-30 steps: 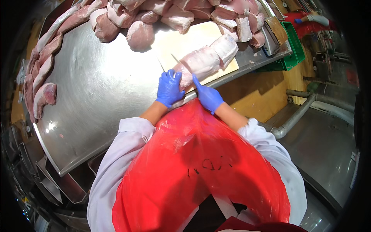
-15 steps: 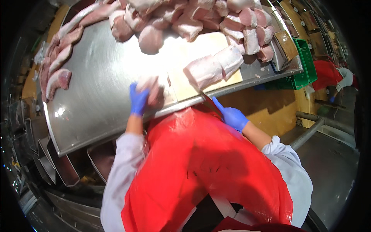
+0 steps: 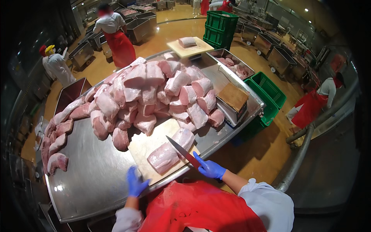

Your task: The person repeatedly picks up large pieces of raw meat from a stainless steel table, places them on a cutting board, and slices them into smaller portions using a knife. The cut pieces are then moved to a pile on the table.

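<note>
Meat point(image 3: 163, 157) on board point(image 3: 140, 146) — two pieces, right grip point(image 3: 211, 169) clasping one knife point(image 3: 181, 149) (left grip point(image 3: 136, 183) released)

Left hand point(image 3: 136, 181) spread, right hand point(image 3: 210, 169) curled (gloved)

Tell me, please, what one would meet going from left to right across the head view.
Curved piece of meat, left hand, nearer block of meat on the cutting board, right hand, green crate beside the metal table, red-aproned co-worker at far right.

Glossy yellow-brown floor point(image 3: 172, 27); steel tubs point(image 3: 143, 33) at back; wheeled bins point(image 3: 279, 55) right; bright ceiling lights point(image 3: 306, 9).
</note>
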{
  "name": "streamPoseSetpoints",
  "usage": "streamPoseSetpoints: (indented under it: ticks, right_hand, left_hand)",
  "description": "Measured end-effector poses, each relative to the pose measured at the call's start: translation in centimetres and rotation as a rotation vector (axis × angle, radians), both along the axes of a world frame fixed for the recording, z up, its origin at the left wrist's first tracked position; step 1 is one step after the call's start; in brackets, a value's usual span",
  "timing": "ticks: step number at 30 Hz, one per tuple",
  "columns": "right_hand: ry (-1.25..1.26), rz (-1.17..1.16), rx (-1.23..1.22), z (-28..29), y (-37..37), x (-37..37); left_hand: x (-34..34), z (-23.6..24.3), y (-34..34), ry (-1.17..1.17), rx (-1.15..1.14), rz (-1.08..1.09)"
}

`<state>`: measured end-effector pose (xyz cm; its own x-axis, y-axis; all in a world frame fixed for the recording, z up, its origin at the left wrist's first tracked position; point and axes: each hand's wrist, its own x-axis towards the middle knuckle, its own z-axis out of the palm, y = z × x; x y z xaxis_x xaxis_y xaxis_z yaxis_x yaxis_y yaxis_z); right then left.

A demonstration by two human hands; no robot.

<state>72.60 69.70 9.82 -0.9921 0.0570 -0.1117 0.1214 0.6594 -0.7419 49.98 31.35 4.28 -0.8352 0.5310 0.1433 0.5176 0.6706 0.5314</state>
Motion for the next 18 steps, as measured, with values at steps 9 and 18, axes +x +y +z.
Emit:
streamPoseSetpoints:
  ticks: [9, 18]
  right_hand:
    - [-0.202, -0.395, -0.213, 2.0, 4.4, 8.0]
    - [-0.127, -0.781, -0.437, -0.7, 3.2, 13.8]
  left_hand:
    - [-8.4, 0.9, 17.3, -0.343, -0.460, -0.202]
    - [-14.3, 6.9, 23.2, -1.307, 0.868, -0.209]
